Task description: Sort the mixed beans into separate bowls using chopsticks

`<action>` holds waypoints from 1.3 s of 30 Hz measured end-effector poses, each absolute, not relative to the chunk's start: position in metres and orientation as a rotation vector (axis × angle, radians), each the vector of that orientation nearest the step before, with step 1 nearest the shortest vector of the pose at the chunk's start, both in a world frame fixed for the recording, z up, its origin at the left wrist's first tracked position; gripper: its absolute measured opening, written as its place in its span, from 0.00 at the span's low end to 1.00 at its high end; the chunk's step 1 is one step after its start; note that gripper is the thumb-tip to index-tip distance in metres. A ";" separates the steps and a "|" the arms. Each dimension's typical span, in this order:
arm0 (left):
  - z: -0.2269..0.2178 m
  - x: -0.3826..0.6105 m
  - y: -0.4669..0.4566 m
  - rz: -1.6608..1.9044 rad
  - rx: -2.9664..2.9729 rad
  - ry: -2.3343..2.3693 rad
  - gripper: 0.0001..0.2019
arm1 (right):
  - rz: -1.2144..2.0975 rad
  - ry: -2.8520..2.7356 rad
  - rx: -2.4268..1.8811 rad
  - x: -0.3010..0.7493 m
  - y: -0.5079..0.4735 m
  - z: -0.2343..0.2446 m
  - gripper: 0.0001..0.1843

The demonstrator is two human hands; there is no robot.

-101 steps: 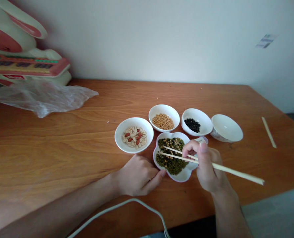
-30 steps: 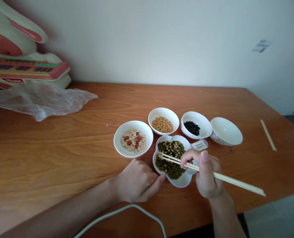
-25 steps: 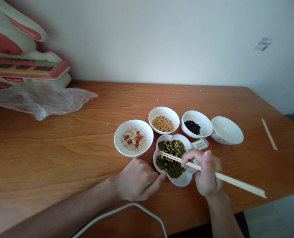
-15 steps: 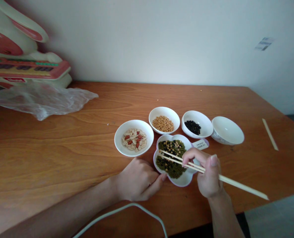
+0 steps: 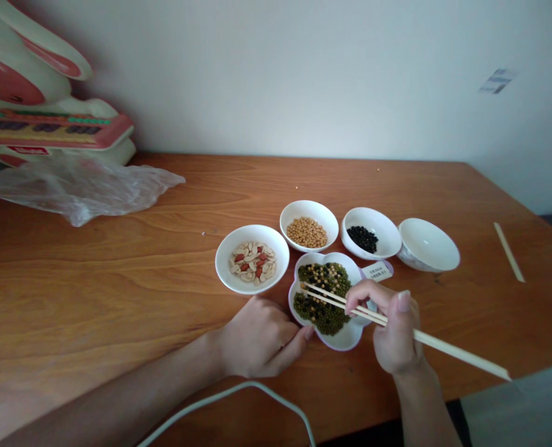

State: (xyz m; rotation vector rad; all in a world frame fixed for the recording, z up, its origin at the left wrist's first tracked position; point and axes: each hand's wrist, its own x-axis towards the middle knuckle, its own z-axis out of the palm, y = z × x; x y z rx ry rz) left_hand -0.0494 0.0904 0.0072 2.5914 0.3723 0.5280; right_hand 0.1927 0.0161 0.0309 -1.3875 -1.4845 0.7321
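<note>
A flower-shaped white dish (image 5: pixel 345 338) holds a mix of green, black and yellow beans. My right hand (image 5: pixel 392 329) is closed round a pair of pale chopsticks (image 5: pixel 457 354), whose tips rest in the beans at the dish's left side. My left hand (image 5: pixel 259 338) lies curled on the table, its thumb touching the dish's left rim. Behind the dish stand a bowl of peanuts (image 5: pixel 252 258), a bowl of yellow beans (image 5: pixel 308 225), a bowl of black beans (image 5: pixel 370 233) and an empty tilted bowl (image 5: pixel 428 244).
A crumpled clear plastic bag (image 5: pixel 82 186) and a rabbit-shaped toy (image 5: pixel 33 93) sit at the back left of the wooden table (image 5: pixel 94 273). A single loose stick (image 5: pixel 509 252) lies at the right. A white cable (image 5: pixel 238 394) curves along the near edge.
The chopstick tips have shifted slightly within the bean dish and opened a little; my right hand slid a bit to the right. My left hand has stayed on the dish's rim.
</note>
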 end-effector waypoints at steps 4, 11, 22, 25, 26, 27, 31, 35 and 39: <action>0.008 -0.049 0.090 0.551 2.594 0.360 0.26 | 0.731 -1.495 -1.383 0.190 0.017 0.033 0.40; 0.005 -0.049 0.091 0.535 2.590 0.363 0.26 | 0.770 -1.452 -1.360 0.188 0.018 0.027 0.42; 0.007 -0.049 0.091 0.533 2.595 0.363 0.26 | 0.776 -1.432 -1.375 0.189 0.020 0.025 0.45; 0.007 -0.050 0.091 0.503 2.590 0.374 0.26 | 0.764 -1.450 -1.387 0.193 0.017 0.028 0.44; 0.006 -0.050 0.090 0.498 2.588 0.374 0.26 | 0.760 -1.457 -1.388 0.194 0.016 0.028 0.44; 0.006 -0.050 0.090 0.494 2.587 0.375 0.26 | 0.757 -1.464 -1.387 0.195 0.016 0.029 0.44; 0.006 -0.050 0.091 0.496 2.593 0.372 0.26 | 0.756 -1.487 -1.376 0.194 0.016 0.029 0.44; 0.006 -0.050 0.090 0.502 2.587 0.375 0.26 | 0.744 -1.485 -1.373 0.190 0.018 0.031 0.42; 0.004 -0.051 0.090 0.504 2.590 0.379 0.26 | 0.705 -1.485 -1.384 0.189 0.018 0.034 0.41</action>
